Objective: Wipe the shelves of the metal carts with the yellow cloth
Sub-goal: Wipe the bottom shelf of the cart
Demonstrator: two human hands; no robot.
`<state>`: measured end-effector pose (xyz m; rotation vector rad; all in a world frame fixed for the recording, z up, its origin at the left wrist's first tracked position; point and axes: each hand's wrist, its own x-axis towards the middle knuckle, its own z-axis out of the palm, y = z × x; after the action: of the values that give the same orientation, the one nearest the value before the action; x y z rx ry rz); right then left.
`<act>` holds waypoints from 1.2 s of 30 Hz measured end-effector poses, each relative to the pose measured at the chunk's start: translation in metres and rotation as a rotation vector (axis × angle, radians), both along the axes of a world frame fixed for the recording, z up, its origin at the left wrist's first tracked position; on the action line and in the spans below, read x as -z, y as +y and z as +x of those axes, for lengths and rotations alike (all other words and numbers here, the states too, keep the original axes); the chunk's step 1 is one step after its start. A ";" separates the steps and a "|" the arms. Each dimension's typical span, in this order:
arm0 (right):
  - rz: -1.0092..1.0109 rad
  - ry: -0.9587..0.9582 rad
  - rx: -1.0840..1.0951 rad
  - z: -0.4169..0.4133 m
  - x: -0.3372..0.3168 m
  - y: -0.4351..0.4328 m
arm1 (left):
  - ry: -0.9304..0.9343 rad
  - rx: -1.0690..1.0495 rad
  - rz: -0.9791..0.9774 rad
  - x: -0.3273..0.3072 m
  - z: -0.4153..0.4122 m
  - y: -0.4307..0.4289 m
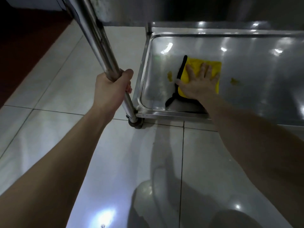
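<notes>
The bottom shelf [246,51] of a metal cart lies low near the floor, shiny and rimmed. A yellow cloth [212,66] with a black edge lies flat on its left part. My right hand [199,83] presses on the cloth with fingers spread and straight. My left hand [111,86] grips the cart's near-left upright post [97,38], fingers curled round it. Yellowish marks show on the shelf on either side of the cloth; whether they are stains or reflections I cannot tell.
A caster wheel [135,124] sits under the post on the pale tiled floor [65,79]. A dark red strip of floor [24,46] runs along the far left. Another steel surface rises behind the shelf.
</notes>
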<state>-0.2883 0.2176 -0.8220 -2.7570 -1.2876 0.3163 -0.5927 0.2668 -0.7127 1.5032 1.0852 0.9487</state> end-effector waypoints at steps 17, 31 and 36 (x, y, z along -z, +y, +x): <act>0.089 -0.067 -0.560 -0.087 0.005 -0.029 | -0.009 -0.019 0.010 0.000 -0.001 -0.007; 0.004 0.015 -0.372 -0.077 -0.007 0.134 | -0.006 0.004 0.077 0.003 -0.001 -0.007; 0.090 -0.062 -0.506 -0.126 0.005 0.050 | 0.003 -0.028 0.056 0.000 0.002 -0.011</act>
<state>-0.4147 0.2679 -0.8273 -2.3476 -1.9525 0.1957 -0.5911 0.2562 -0.7125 1.5387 1.0923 1.0042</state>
